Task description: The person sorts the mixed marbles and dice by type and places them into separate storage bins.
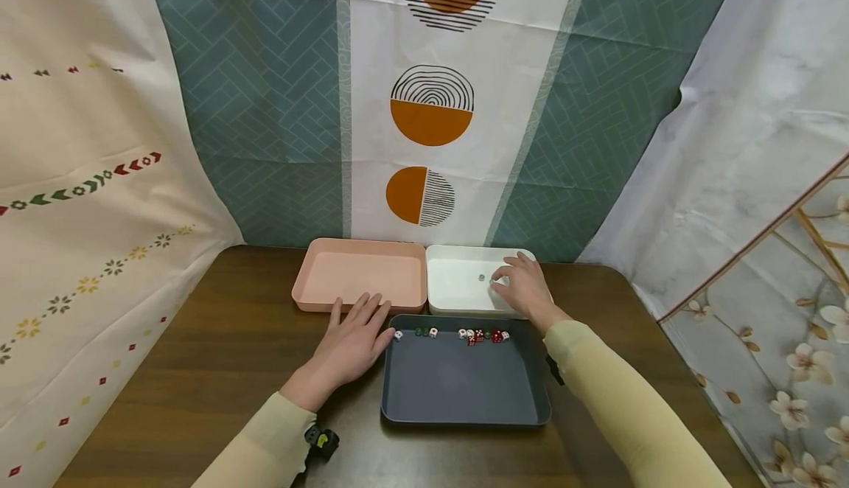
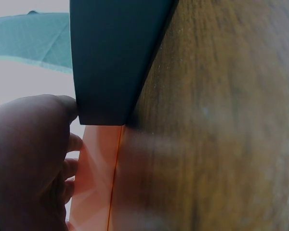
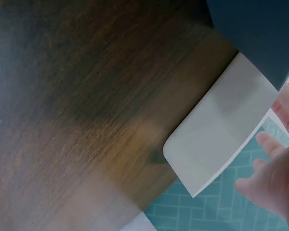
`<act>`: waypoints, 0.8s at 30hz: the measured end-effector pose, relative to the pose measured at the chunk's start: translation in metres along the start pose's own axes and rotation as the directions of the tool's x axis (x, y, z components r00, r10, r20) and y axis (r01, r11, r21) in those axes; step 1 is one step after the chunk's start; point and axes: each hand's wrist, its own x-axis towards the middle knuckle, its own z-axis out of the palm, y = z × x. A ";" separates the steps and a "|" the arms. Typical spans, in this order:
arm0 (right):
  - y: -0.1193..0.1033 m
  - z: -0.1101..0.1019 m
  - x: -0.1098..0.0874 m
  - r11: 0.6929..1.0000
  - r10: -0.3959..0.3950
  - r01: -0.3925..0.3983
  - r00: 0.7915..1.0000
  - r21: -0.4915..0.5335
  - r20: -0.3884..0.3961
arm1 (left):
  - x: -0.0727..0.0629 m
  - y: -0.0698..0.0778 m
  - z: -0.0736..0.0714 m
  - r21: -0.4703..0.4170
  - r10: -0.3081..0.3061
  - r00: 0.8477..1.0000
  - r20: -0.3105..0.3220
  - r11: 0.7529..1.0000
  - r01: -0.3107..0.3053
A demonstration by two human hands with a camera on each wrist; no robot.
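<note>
My left hand [image 1: 354,340] lies flat with fingers spread, its fingertips at the near rim of the pink tray [image 1: 306,274] and its thumb beside the dark grey tray's corner. In the left wrist view, the fingers lie along the pink tray's wall [image 2: 97,178]. Over the white tray [image 1: 451,296], my right hand [image 1: 524,285] bends thumb and forefinger together around a small greyish die, mostly hidden by the fingertips. Another small greyish die [image 1: 481,278] lies just left of them. The right wrist view shows the other fingers [image 3: 269,144] above the white tray's wall [image 3: 221,130].
The dark grey tray [image 1: 464,392] stands nearest, with red dice [image 1: 496,336], white dice [image 1: 433,332] and green dice [image 1: 421,332] along its far side. All three trays sit on a brown wooden table [image 1: 219,370]. Patterned cloths [image 1: 265,105] hang behind and beside it.
</note>
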 end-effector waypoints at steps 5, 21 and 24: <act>0.001 0.001 0.001 1.000 0.001 -0.001 1.000 -0.008 0.001 | 0.000 0.001 -0.001 -0.001 0.000 1.000 -0.006 1.000 0.000; -0.003 0.001 0.004 0.999 0.022 -0.021 0.999 -0.037 0.029 | 0.000 0.002 -0.001 -0.008 0.003 1.000 -0.007 1.000 -0.003; -0.002 0.001 0.005 0.999 0.027 -0.026 0.999 -0.038 0.032 | 0.000 0.002 -0.001 -0.006 0.002 1.000 -0.006 1.000 -0.002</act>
